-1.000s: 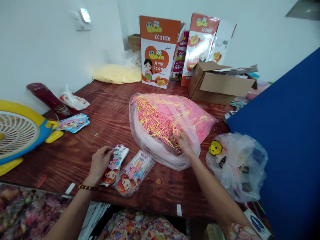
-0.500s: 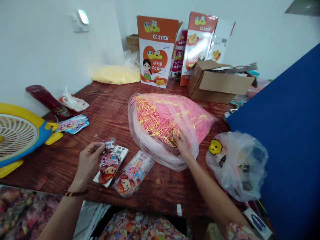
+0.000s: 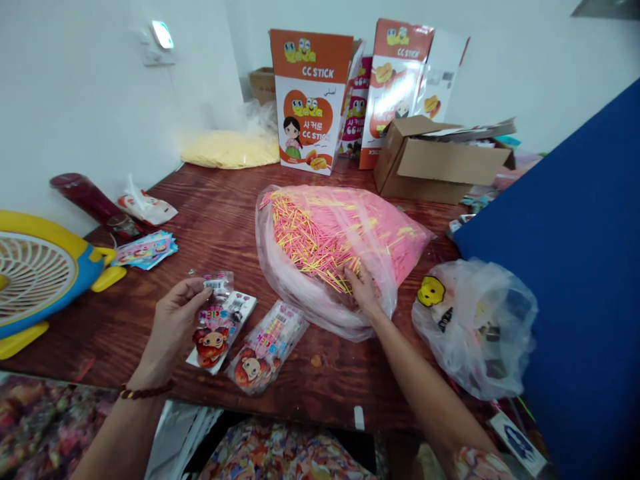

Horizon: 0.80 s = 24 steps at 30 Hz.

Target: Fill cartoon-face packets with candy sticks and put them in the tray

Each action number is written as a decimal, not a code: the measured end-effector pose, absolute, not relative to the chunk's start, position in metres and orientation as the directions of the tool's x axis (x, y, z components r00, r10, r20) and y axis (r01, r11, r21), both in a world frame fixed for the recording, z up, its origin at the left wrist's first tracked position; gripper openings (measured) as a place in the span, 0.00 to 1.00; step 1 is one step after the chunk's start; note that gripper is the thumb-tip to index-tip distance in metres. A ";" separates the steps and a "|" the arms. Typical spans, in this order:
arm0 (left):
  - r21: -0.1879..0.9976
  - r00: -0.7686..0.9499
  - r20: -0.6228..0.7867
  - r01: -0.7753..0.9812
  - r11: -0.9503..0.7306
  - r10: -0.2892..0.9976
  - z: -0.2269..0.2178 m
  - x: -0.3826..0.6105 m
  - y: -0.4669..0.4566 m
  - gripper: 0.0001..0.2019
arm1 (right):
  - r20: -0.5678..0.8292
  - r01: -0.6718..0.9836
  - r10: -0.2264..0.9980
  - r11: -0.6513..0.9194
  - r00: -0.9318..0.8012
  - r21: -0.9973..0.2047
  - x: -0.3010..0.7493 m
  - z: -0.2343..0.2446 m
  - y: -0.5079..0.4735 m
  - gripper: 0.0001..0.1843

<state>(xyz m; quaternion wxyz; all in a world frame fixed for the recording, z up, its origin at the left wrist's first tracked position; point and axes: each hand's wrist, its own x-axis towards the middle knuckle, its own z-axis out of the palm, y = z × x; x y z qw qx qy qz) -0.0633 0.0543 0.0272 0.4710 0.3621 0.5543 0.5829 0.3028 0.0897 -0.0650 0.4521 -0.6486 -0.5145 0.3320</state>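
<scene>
My left hand [image 3: 173,320] holds a small clear printed pouch [image 3: 213,320] lifted just above the wooden table [image 3: 220,220], fingers pinched on its top edge. More pouches lie under and beside it, one filled with sticks [image 3: 265,347]. My right hand [image 3: 365,290] reaches into a big clear plastic bag [image 3: 300,293] full of pink and yellow sticks [image 3: 320,233], fingers curled on a few yellow sticks at the pile's near edge.
A yellow and blue fan [image 3: 40,273] stands at the left. A dark red bottle [image 3: 93,200], flat pouches [image 3: 145,247], "CC STICK" cartons [image 3: 310,100], a brown box [image 3: 440,160], a clear bag [image 3: 475,327] and a blue panel [image 3: 575,267] surround the work area.
My left hand has lifted one pouch off the stack and raised it slightly. My right hand stays in the stick bag, shifted a little toward me.
</scene>
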 end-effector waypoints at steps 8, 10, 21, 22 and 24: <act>0.988 -0.235 -0.046 0.129 0.079 0.971 0.013 -0.073 0.060 0.18 | 0.061 0.389 0.971 -0.035 0.232 -0.921 0.304 -0.081 0.091 0.10; 0.968 -0.173 0.000 0.247 0.044 0.985 0.007 -0.078 0.062 0.16 | 0.072 0.368 0.971 -0.016 0.226 -0.930 0.304 -0.079 0.090 0.09; 0.786 -0.001 0.118 0.611 -0.092 0.993 -0.032 -0.093 0.076 0.13 | 0.176 0.341 0.955 0.087 0.240 -0.936 0.304 -0.077 0.087 0.10; 0.779 0.015 0.134 0.616 -0.115 0.991 -0.031 -0.093 0.077 0.13 | 0.190 0.343 0.955 0.105 0.226 -0.933 0.304 -0.078 0.087 0.10; 0.755 0.073 0.156 0.634 -0.167 0.985 -0.031 -0.093 0.079 0.12 | 0.173 0.406 0.969 0.088 0.178 -0.910 0.305 -0.080 0.088 0.11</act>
